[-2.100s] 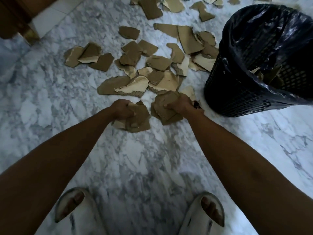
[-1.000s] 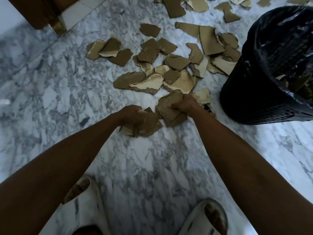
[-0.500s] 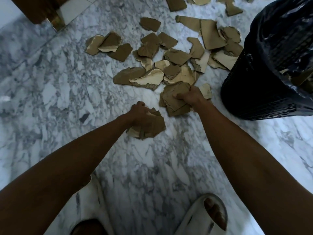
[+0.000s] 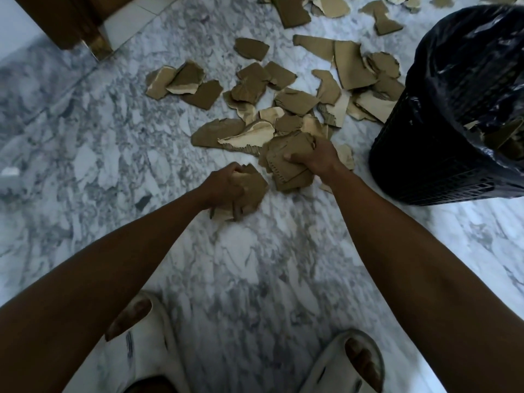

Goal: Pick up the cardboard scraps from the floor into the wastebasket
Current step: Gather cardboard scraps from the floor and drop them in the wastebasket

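Note:
Several torn brown cardboard scraps lie scattered over the marble floor ahead of me. My left hand grips a bunch of scraps just above the floor. A little further forward, my right hand holds a second stack of scraps, with its thumb pressed on top. The black mesh wastebasket with a black plastic liner stands at the right, close to my right hand. Some scraps show inside it.
My two feet in white slippers stand at the bottom of the view. A wooden furniture corner sits at the top left. More scraps lie along the top edge. A small dark chip lies left of my left hand.
Both hands have kept their bunches of scraps. The right hand has shifted forward and right, nearer the wastebasket, and the left hand has lifted slightly off the floor.

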